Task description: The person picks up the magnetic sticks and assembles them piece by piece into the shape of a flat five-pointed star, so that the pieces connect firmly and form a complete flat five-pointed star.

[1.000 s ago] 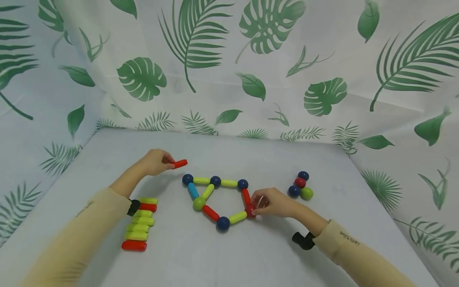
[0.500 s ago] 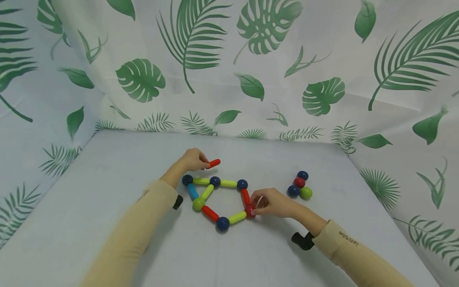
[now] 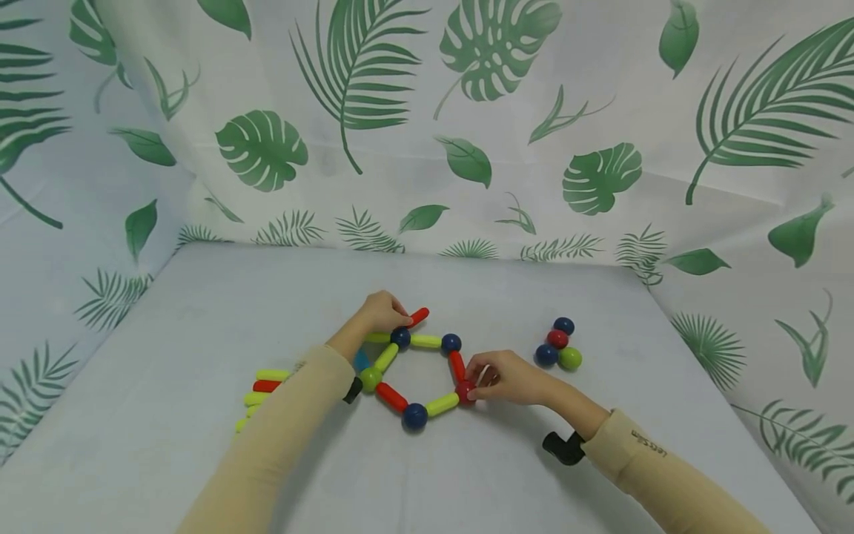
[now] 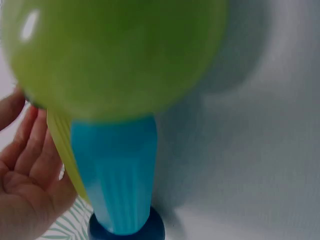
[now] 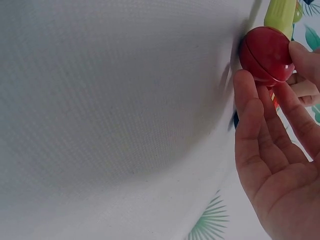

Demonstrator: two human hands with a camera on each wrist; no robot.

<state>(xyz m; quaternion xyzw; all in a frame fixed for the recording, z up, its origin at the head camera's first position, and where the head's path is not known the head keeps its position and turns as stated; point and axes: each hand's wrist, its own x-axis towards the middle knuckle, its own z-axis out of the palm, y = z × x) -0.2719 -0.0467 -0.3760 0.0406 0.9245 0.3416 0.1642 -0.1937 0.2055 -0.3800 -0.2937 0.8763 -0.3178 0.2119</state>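
Between the fingers of my left hand (image 3: 383, 311) is a red rod (image 3: 419, 317), slanting up to the right. It is just above and behind a dark blue ball (image 3: 401, 338); whether they touch I cannot tell. My right hand (image 3: 508, 378) holds a red ball (image 5: 265, 54) with thumb and fingers. That ball is a corner of a closed ring of balls and rods, including a yellow-green rod (image 3: 442, 405) and a front blue ball (image 3: 415, 417). Beneath my left wrist are a green ball (image 4: 115, 55) and a light blue rod (image 4: 115, 170). My forearm hides the far-left blue ball.
Several loose yellow-green and red rods (image 3: 270, 386) lie at the left, partly behind my left sleeve (image 3: 280, 437). Right of the ring sits a cluster of balls, with a green ball (image 3: 570, 359) among them. A leaf-print cloth (image 3: 467, 159) rises behind the white table (image 3: 567, 489).
My left hand has carried the red rod from the left to the right, then lowered it towards the middle back ball. The right hand stays on the red ball.
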